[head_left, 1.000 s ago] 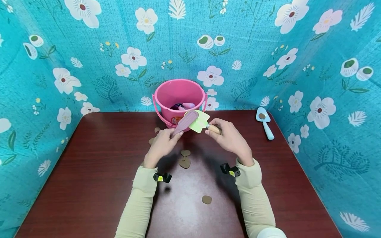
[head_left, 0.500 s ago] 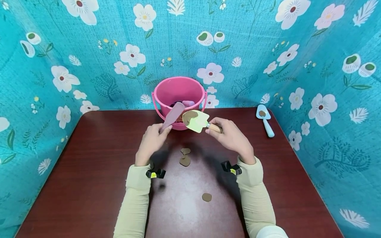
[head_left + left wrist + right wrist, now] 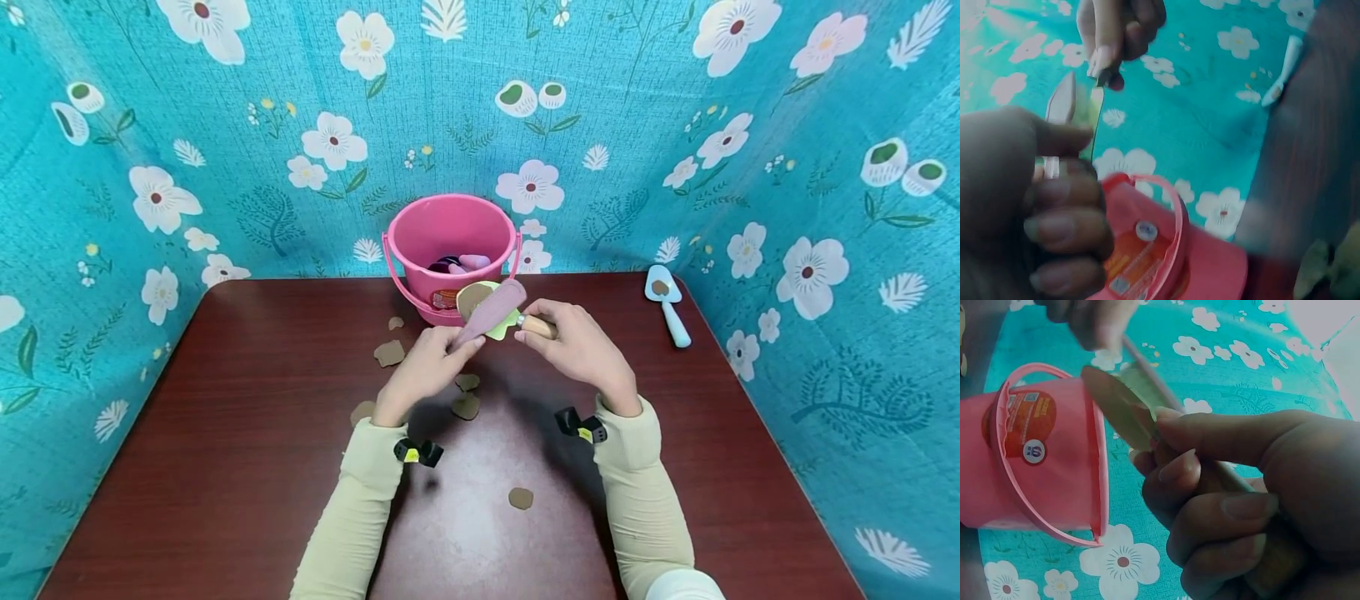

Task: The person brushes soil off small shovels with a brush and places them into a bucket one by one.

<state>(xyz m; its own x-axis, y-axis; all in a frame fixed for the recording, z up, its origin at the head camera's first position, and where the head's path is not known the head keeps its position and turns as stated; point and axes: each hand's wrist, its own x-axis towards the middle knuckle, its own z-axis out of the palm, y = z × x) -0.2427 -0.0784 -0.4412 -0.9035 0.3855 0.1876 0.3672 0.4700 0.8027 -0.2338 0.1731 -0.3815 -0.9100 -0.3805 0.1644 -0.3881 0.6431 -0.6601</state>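
Head view: a teal flowered cloth (image 3: 450, 108) is hanging around the back and sides of your dark red tabletop (image 3: 262, 417). A pink bucket (image 3: 450, 225) is standing upright near the far edge, dark and lilac items (image 3: 472, 262) showing inside. Your left hand (image 3: 427, 367) is gripping the narrow end of a mauve flat tool (image 3: 491, 312), fingers curled on it; your right hand (image 3: 588, 350) is grasping the wooden handle of a green trowel (image 3: 512, 320), fingers wrapping round it, as the right wrist view is also showing. Your mauve tool is crossing in front of the green blade, near the bucket; you cannot tell whether they are touching. A light blue trowel (image 3: 670, 312) is lying well apart near the far right corner. Flat brown pieces (image 3: 389, 353) are lying on the tabletop, mostly near your left hand, and a brown patch (image 3: 472, 298) is showing on the green blade.
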